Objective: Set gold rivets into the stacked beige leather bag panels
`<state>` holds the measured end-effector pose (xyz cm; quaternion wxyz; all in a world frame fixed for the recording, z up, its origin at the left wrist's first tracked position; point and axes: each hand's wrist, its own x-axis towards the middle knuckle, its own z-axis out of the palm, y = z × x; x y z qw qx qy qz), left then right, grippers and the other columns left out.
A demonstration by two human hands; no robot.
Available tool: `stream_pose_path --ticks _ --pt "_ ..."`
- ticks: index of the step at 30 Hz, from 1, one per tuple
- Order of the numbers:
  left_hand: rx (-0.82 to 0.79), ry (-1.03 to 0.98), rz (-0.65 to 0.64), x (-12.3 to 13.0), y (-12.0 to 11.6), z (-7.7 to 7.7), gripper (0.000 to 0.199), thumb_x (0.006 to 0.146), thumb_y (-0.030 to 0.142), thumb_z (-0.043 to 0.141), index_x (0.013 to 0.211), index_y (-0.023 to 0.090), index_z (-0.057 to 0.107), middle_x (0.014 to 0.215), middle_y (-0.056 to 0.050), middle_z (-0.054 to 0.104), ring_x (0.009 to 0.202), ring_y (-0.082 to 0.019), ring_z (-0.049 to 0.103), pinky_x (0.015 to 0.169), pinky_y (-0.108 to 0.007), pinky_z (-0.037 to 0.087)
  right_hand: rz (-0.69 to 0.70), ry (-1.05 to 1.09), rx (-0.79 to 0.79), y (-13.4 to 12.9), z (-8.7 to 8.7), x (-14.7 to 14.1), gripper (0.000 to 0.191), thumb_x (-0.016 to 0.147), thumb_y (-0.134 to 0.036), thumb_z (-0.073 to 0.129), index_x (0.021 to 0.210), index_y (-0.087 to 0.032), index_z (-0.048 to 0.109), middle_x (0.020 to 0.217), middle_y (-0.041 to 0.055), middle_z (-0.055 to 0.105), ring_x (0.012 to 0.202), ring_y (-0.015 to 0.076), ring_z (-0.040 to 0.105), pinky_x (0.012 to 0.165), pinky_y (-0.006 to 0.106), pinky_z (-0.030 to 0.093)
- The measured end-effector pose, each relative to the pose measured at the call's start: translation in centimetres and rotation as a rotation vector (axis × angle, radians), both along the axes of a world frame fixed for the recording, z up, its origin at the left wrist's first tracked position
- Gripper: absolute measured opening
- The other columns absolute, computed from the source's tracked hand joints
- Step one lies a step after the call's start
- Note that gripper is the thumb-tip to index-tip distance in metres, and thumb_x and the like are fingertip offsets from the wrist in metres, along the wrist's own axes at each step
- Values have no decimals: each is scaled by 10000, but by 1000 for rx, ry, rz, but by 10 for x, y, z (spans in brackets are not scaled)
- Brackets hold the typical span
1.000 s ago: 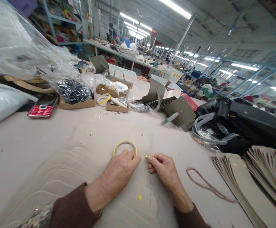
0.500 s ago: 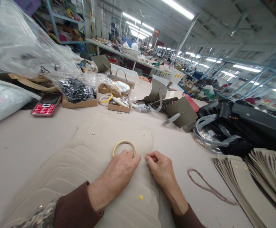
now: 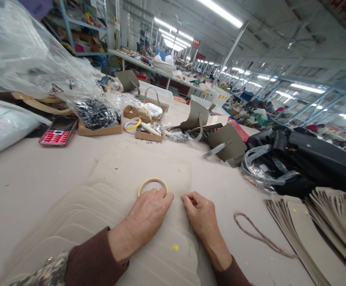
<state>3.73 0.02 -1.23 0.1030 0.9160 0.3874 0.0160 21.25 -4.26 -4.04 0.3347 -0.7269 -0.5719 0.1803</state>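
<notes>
My left hand (image 3: 145, 216) is closed round a narrow roll of yellow tape (image 3: 152, 180), whose upper arc sticks out past the fingers. Just to its right, my right hand (image 3: 201, 212) is closed in a pinch; whatever sits between thumb and forefinger is too small to make out. Both hands are over a fanned stack of beige bag panels (image 3: 80, 210). On the panels lies a small yellow tape piece (image 3: 175, 248), and small metal studs (image 3: 116, 168) show near the far edge.
A brown cord loop (image 3: 262, 238) and more beige strips (image 3: 316, 238) lie to the right. Behind them sits a black handbag (image 3: 318, 155). A red phone (image 3: 58, 131), a cardboard box (image 3: 99, 130) of wrapped black parts and olive bag pieces (image 3: 228, 143) stand farther back.
The left hand and tape roll have shifted slightly left. The right hand stays pinched in nearly the same place, and the gap between the hands is a little wider.
</notes>
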Motion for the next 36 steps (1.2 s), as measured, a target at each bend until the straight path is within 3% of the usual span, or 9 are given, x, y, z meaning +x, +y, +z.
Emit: stream_pose_path --ticks 5,12,17,22,28,33,36 --pt "19 -19 -7 -2 -1 -2 202 879 52 389 908 184 539 875 -56 607 808 -229 588 713 -364 503 117 -70 12 3 3 3 186 836 -237 551 777 -181 718 712 23 702 655 155 616 652 246 430" --pt "76 -255 -1 -10 8 -1 154 910 94 436 897 189 557 842 -31 618 769 -193 600 692 -309 507 313 121 -224 -5 16 12 176 805 -239 605 697 -174 727 598 -13 666 540 117 553 510 204 376" --pt "133 -585 -110 -14 12 -11 205 970 187 406 1125 210 540 934 -24 689 820 -139 665 745 -234 532 216 232 68 -1 18 7 172 848 -248 587 916 -170 725 790 29 713 656 138 607 609 232 463" --pt "188 -621 -203 -14 7 -18 397 987 200 381 1380 165 339 1085 -87 693 907 -164 686 751 -260 556 388 161 323 -1 20 -6 189 867 -148 550 1013 -171 669 882 58 685 777 151 620 695 257 496" --pt "125 -564 -158 -12 3 -15 284 972 177 386 1255 168 407 871 -39 688 716 -171 672 594 -255 506 448 -28 466 -3 20 -14 188 876 -104 479 887 -193 644 814 54 692 760 156 636 707 268 509" --pt "-36 -466 -123 -12 2 -4 88 946 147 432 960 210 493 775 22 609 659 -143 612 564 -242 413 373 -203 453 -6 17 -15 215 828 -101 456 788 -206 639 718 41 693 667 152 646 653 250 504" --pt "-18 -438 -94 -11 4 -2 133 923 115 439 847 211 493 717 30 573 615 -142 572 542 -260 367 308 -144 433 -8 17 -17 186 794 -115 491 738 -192 652 661 34 678 584 138 616 599 239 486"
